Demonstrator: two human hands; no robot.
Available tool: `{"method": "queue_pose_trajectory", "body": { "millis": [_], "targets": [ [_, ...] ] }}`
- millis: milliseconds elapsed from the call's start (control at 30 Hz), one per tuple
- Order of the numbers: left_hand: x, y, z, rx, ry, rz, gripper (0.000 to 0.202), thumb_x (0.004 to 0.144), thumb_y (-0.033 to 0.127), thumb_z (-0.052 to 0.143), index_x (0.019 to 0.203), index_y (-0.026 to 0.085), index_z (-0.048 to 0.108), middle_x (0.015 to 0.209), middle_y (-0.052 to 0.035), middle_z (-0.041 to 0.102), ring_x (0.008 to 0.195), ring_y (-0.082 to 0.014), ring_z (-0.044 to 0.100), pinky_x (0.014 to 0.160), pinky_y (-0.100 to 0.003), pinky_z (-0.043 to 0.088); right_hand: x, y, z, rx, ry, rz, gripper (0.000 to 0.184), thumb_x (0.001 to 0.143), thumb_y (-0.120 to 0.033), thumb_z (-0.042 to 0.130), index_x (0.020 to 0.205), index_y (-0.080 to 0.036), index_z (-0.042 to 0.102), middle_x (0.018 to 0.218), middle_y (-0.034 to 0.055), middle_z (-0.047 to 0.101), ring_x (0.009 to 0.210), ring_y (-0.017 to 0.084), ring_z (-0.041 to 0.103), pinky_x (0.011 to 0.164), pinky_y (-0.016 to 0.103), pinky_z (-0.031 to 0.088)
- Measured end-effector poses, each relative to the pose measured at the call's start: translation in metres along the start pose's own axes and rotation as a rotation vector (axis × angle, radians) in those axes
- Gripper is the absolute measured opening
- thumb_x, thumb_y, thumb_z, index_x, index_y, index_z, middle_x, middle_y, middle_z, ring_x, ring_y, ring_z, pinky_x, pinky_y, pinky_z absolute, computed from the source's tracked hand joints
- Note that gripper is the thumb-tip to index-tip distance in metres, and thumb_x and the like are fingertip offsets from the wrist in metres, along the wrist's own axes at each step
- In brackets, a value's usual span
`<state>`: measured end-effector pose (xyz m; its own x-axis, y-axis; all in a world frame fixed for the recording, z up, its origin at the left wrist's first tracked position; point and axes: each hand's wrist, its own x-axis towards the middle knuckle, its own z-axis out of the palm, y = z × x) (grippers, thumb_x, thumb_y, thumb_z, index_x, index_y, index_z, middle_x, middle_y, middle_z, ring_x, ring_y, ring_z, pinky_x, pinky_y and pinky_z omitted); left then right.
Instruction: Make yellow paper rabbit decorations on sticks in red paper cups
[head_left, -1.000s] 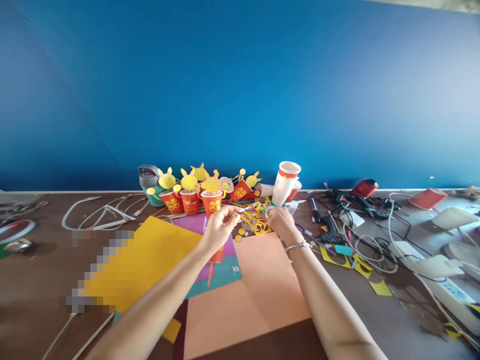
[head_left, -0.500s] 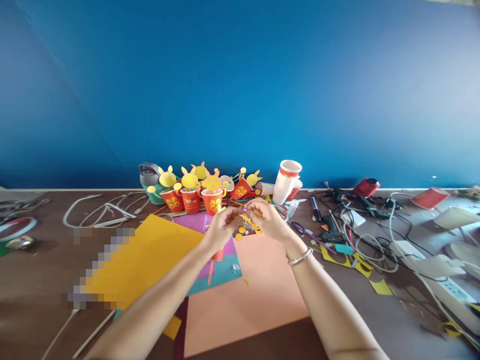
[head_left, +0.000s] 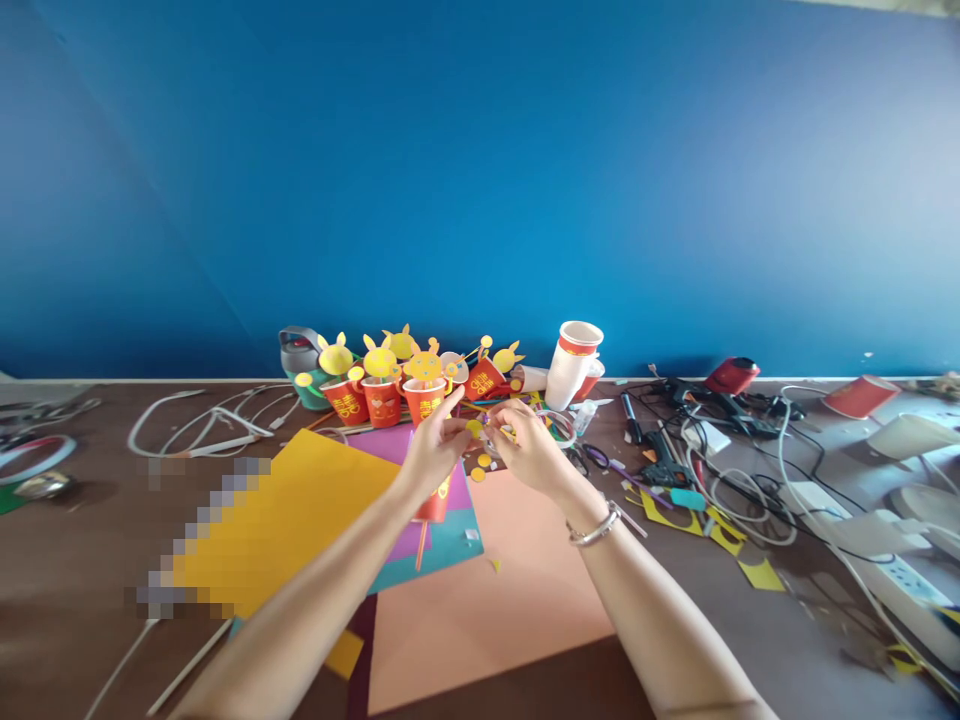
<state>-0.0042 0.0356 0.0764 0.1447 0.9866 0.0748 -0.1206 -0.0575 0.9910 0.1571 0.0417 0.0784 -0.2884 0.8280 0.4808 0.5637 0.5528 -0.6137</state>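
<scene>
My left hand (head_left: 435, 447) is above the coloured paper, its index finger raised and its thumb pinching a small yellow paper circle (head_left: 474, 428). Close beside it, my right hand (head_left: 529, 447) has its fingers bent together near the same circle; what they grip is too small to make out. Just below the hands lie more yellow paper circles (head_left: 478, 474). A red paper cup (head_left: 431, 507), partly hidden by my left wrist, lies on the purple and teal sheets with an orange striped stick poking out.
Red cups (head_left: 383, 403) with yellow paper animal heads stand along the blue wall. A tall white cup stack (head_left: 572, 365) is to their right. Orange-yellow paper (head_left: 300, 510) and a peach sheet (head_left: 487, 620) cover the front. Glue guns (head_left: 664, 460), cables and a power strip (head_left: 900, 580) crowd the right.
My hands have moved slightly apart. My left index finger has lifted, and a yellow circle now shows at my left thumb. My right wrist has turned a little.
</scene>
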Motion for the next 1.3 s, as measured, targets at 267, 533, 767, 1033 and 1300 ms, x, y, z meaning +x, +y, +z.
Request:
{"method": "queue_pose_trajectory", "body": {
  "millis": [267, 533, 767, 1033, 1300],
  "targets": [
    [-0.002, -0.006, 0.004, 0.037, -0.063, -0.01, 0.073, 0.073, 0.015, 0.06, 0.143, 0.015, 0.037, 0.087, -0.0046, 0.074, 0.075, -0.0188, 0.071, 0.071, -0.032, 0.056, 0.0, 0.002, 0.012, -0.032, 0.027, 0.058, 0.008, 0.081, -0.013, 0.054, 0.076, -0.018, 0.055, 0.093, 0.0091, 0.062, 0.09, 0.021, 0.058, 0.081, 0.034, 0.046],
    [-0.001, -0.007, 0.004, 0.021, -0.071, 0.027, 0.068, 0.076, 0.031, 0.064, 0.139, 0.014, 0.042, 0.076, -0.0022, 0.072, 0.069, -0.018, 0.069, 0.067, -0.032, 0.056, -0.003, -0.007, 0.009, -0.21, 0.076, -0.015, 0.013, 0.084, -0.014, 0.053, 0.073, -0.02, 0.056, 0.091, 0.0097, 0.062, 0.091, 0.024, 0.056, 0.081, 0.037, 0.044],
    [-0.001, -0.009, 0.003, 0.037, -0.018, 0.077, 0.069, 0.076, 0.032, 0.065, 0.139, 0.015, 0.043, 0.069, 0.002, 0.07, 0.067, -0.0158, 0.069, 0.071, -0.031, 0.057, -0.001, -0.009, 0.004, 0.035, 0.116, 0.064, 0.009, 0.085, -0.02, 0.055, 0.091, -0.019, 0.061, 0.094, 0.0094, 0.066, 0.089, 0.022, 0.061, 0.079, 0.034, 0.047],
    [-0.002, -0.006, 0.005, -0.004, -0.038, -0.029, 0.049, 0.078, 0.044, 0.064, 0.115, 0.013, 0.058, 0.071, -0.0037, 0.071, 0.063, -0.0186, 0.07, 0.065, -0.032, 0.057, 0.002, -0.01, 0.003, 0.166, 0.079, 0.087, 0.011, 0.078, -0.013, 0.054, 0.07, -0.018, 0.059, 0.083, 0.0066, 0.065, 0.083, 0.02, 0.061, 0.077, 0.031, 0.046],
    [-0.001, -0.009, 0.005, 0.119, -0.032, -0.016, 0.034, 0.072, 0.046, 0.069, 0.074, 0.013, 0.062, 0.071, -0.0052, 0.069, 0.067, -0.0161, 0.066, 0.063, -0.026, 0.05, 0.005, 0.002, 0.006, 0.436, 0.031, 0.315, 0.017, 0.076, -0.032, 0.06, 0.074, -0.015, 0.066, 0.075, 0.0035, 0.066, 0.068, 0.015, 0.059, 0.062, 0.025, 0.044]
  ]
}}
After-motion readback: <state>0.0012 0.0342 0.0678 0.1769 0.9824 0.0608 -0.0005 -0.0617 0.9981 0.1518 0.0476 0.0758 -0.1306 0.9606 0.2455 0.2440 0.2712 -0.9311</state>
